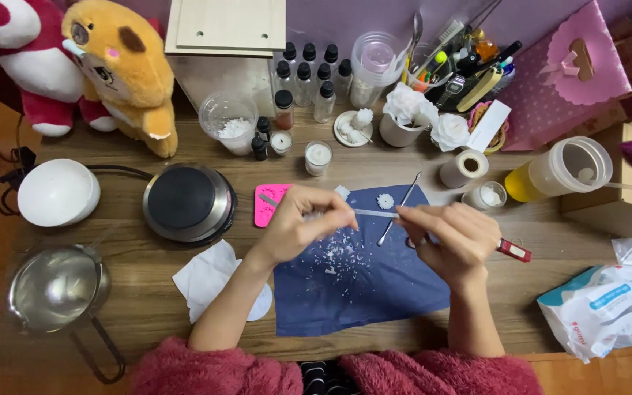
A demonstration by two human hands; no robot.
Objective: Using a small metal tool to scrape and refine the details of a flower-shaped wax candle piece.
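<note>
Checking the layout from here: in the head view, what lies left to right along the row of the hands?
White dome → round black hotplate → pink mould → left hand → right hand → red-handled tool end.

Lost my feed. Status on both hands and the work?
Left hand pinching a white piece. Right hand gripping a knife, blade to it. White shavings on blue cloth. Metal pick lies between hands.
</note>
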